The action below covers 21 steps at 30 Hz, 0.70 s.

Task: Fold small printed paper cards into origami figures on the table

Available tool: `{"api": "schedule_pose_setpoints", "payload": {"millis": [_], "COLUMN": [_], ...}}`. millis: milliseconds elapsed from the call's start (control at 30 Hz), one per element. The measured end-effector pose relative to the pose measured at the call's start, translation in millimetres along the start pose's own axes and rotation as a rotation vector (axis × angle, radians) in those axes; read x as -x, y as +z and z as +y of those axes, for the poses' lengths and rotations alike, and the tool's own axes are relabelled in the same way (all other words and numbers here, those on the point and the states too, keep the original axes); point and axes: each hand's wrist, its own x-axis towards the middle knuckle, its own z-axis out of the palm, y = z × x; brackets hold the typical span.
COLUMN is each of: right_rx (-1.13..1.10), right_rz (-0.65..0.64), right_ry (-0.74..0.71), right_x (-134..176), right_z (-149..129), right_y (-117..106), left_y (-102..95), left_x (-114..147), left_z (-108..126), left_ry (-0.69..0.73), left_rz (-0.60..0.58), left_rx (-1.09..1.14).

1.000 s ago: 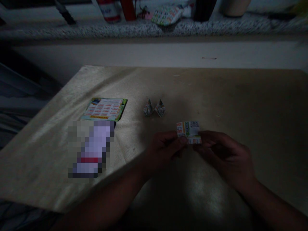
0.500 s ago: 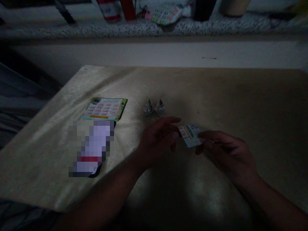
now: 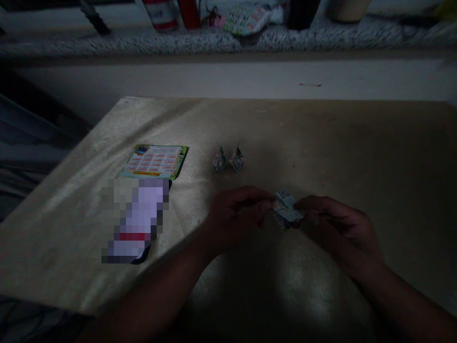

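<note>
A small folded piece of printed paper [image 3: 286, 206] is held just above the table between my two hands. My left hand [image 3: 243, 207] pinches its left corner between thumb and fingertips. On the other side, my right hand [image 3: 335, 226] grips the right edge, its thumb below and fingers on top. A second layer or flap shows under the front of the paper. Beyond my left hand, two small pointed folded paper shapes [image 3: 228, 160] stand close together on the table.
A printed card [image 3: 155, 162] with a green border lies on the left of the table [image 3: 321, 133]. Nearer me is a phone [image 3: 143, 219] with a blurred screen. Bottles, a crumpled packet [image 3: 247, 20] and other items stand on the speckled ledge [image 3: 200, 42] behind.
The paper's left part has been folded over, so it looks narrower and a flap hangs beneath. My left hand has shifted slightly right and nearer me; my right hand stays about where it was.
</note>
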Motion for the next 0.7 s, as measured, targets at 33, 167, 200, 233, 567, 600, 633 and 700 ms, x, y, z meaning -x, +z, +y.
{"api": "schedule_pose_setpoints", "payload": {"millis": [33,167,200,233,567,600,633,700], "right_rx": [0.006,0.032,0.041,0.05,0.116,0.113,0.111,0.114], "right_rz": [0.001,0.003,0.0,-0.002,0.026,0.037,0.048,0.068], "right_ry": [-0.015,-0.073,-0.086,-0.097,-0.169,-0.174,-0.18,-0.189], "right_x": [0.3,0.7,0.7,0.7,1.6,1.9,2.2,2.7], "right_z": [-0.4,-2.7,-3.2,-3.6,-2.8,-3.1,-3.5,-4.3], "right_y": [0.2,0.9,1.0,0.9,2.1,2.5,2.9,3.2], "left_y": [0.5,2.4,2.6,2.7,7.7,7.7,7.4,6.4], "left_x": [0.2,1.0,1.2,1.4,6.1,6.4,6.6,6.7], "left_z": [0.5,3.1,3.8,4.4,1.8,0.8,-0.1,-1.8], "left_ry": [0.007,0.02,0.026,0.034,0.161,0.174,0.188,0.215], "left_rz": [0.002,0.013,0.017,0.021,0.092,0.092,0.091,0.093], "left_rx": [-0.006,-0.015,-0.021,-0.035,-0.229,-0.224,-0.221,-0.225]}}
